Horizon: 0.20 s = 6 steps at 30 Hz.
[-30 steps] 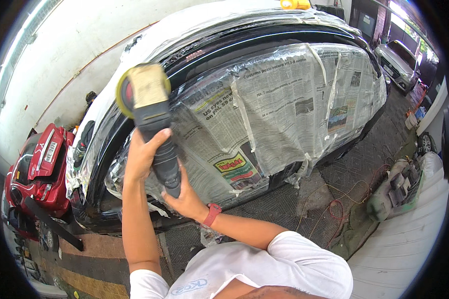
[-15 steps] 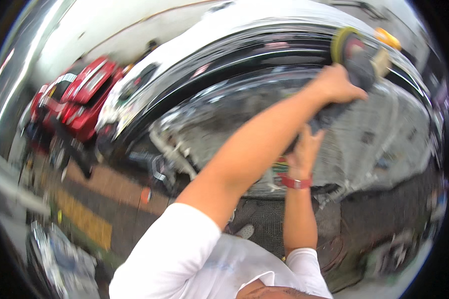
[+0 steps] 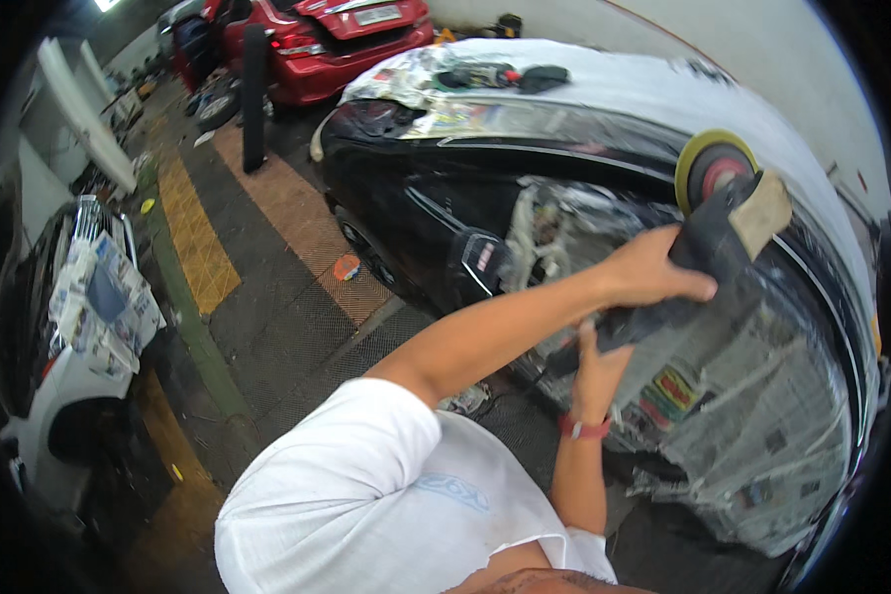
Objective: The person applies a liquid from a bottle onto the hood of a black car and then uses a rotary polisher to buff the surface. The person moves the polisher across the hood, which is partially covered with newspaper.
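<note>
A dark power polisher (image 3: 713, 238) with a round yellow pad (image 3: 687, 178) and red backing plate is held in both hands. My left hand (image 3: 653, 269) wraps the body behind the pad, its thumb pointing right. Farther back, my right hand (image 3: 600, 376), a red band on its wrist, grips the rear handle (image 3: 634, 329). The pad is tilted at the black roof edge (image 3: 614, 148) of a car; whether it touches the paint I cannot tell. A tan piece (image 3: 762, 213) covers one side of the polisher head. Plastic film and newspaper (image 3: 733, 416) mask the car's side windows below.
White sheeting (image 3: 643, 74) covers the roof, with a dark tool (image 3: 480, 75) lying on the front end. A red car (image 3: 337, 49) with its trunk ajar stands beyond. At left is a white car part (image 3: 69, 406) under newspaper. An orange disc (image 3: 346, 267) lies on the floor.
My view has swung left, bringing the red car and floor further into the picture. Both hands keep their grip on the polisher, which appears lower and tilted differently.
</note>
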Motion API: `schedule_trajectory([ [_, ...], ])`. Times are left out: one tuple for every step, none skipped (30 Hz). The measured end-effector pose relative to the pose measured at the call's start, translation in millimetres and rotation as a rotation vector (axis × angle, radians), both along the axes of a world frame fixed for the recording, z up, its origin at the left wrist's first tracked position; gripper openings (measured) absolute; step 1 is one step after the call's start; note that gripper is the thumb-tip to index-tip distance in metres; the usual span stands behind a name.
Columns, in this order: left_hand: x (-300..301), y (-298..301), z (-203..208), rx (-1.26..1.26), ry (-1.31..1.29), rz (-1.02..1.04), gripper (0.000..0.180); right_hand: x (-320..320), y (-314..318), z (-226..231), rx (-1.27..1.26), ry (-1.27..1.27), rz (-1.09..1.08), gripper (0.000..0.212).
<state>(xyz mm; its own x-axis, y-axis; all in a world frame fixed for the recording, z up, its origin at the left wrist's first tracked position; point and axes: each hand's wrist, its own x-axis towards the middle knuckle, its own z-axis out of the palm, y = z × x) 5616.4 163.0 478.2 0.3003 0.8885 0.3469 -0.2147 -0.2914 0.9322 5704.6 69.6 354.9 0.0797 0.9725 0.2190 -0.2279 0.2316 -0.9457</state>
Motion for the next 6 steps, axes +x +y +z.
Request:
schedule_trajectory([
  [-34.2, -16.5, -11.4, 0.025, -0.036, -0.014, 0.078, -18.8, -11.6, -8.8, -0.031, -0.040, 0.114, 0.069],
  [-68.4, -37.3, -29.1, 0.036, -0.081, -0.036, 0.080, -33.3, -27.1, -24.6, -0.078, -0.089, 0.220, 0.073],
  [-106.1, -59.0, -45.9, 0.041, -0.086, -0.029, 0.085, -46.1, -39.4, -41.8, -0.021, -0.212, 0.245, 0.078],
  [-145.8, -81.1, -60.1, 0.051, -0.089, -0.023, 0.091, -59.8, -46.8, -59.8, 0.044, -0.332, 0.269, 0.083],
  [-188.7, -108.8, -71.3, 0.024, -0.089, 0.031, 0.097, -84.2, -50.6, -68.1, 0.113, -0.446, 0.316, 0.088],
  [-229.5, -137.8, -81.0, -0.005, -0.092, 0.087, 0.102, -115.7, -59.7, -54.6, 0.137, -0.497, 0.415, 0.091],
])
